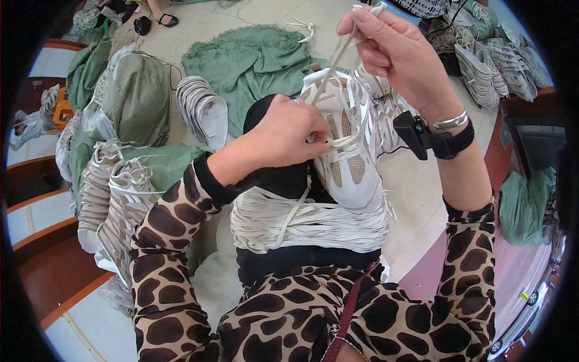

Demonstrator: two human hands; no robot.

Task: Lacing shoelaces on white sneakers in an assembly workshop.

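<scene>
A white shoe upper [356, 187] with beige mesh panels lies across my lap, toe toward me. My right hand [401, 57] is raised above its far end, fingers pinched on a pale shoelace [333, 65]. The lace runs slantwise down from those fingers to the upper. My left hand [289, 133] is closed at the upper's left edge, pinching a loop of lace near the eyelets; its fingertips are partly hidden. Nearer my body, a thick bundle of loose white laces [307, 223] lies over my black-clad thighs.
A nested stack of uppers [202, 111] stands on the floor beside green cloth [247, 66]. More uppers [129, 187] are piled at left, near a full green sack [136, 96]. Further stacks [479, 72] sit at the far right. A black device [413, 136] is strapped to my right wrist.
</scene>
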